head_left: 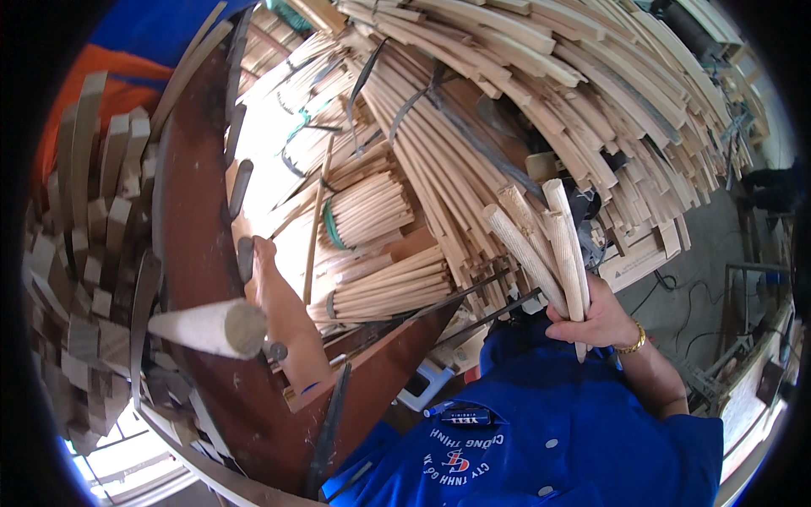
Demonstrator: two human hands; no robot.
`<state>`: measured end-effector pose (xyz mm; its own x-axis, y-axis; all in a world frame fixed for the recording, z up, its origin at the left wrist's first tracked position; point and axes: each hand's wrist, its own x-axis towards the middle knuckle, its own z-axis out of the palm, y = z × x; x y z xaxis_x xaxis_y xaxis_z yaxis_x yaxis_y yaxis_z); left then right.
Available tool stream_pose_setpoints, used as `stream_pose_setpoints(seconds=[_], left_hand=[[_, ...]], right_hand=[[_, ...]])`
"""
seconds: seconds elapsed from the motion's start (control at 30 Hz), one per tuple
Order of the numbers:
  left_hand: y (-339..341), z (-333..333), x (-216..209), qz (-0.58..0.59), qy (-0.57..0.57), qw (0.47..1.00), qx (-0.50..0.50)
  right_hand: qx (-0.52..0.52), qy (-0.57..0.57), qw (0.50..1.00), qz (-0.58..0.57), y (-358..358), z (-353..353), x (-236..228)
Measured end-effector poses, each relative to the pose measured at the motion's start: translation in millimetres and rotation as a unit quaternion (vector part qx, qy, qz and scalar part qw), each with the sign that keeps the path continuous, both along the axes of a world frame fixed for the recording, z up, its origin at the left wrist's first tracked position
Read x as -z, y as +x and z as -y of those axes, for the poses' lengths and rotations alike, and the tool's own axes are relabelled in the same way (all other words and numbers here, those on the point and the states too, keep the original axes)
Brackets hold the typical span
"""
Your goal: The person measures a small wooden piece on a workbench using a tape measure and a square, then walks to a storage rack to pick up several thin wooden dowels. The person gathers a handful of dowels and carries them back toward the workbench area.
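My right hand (600, 317) is closed round several pale wooden dowels (574, 270), with a fine-ridged surface. They fan out upward from the fist, and one tip pokes out below it. A gold bracelet (635, 336) circles that wrist. On the left, what looks like my left forearm reaches up past a reddish-brown metal frame (198, 220). Its far end, where my left hand (263, 255) seems to be, is lost in glare and against the frame, so the fingers do not show. A thick round wooden rod (211, 329) juts close to the camera there.
Strapped bundles of thin sticks (367, 211) lie beyond the frame. Long wooden strips (549, 76) are piled high at the back right. Square-ended wood pieces (93, 279) stack up at the left. Cables (688, 308) trail over the grey floor at right.
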<state>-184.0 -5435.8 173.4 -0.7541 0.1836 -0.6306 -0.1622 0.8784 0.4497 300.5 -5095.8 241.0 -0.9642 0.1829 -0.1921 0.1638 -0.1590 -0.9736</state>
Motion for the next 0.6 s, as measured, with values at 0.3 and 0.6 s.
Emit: stream_pose_setpoints(seconds=[0.3, 0.6], left_hand=[[51.7, 29.6, -14.7, 0.225, 0.274, 0.916, -0.187], [72.9, -8.8, 14.0, -0.104, 0.044, 0.987, -0.112]], right_hand=[[-0.085, -0.013, 0.996, -0.037, -5.8, -2.6, -4.8], [-0.01, -0.069, 0.998, 0.007, 3.4, 0.7, 1.7]])
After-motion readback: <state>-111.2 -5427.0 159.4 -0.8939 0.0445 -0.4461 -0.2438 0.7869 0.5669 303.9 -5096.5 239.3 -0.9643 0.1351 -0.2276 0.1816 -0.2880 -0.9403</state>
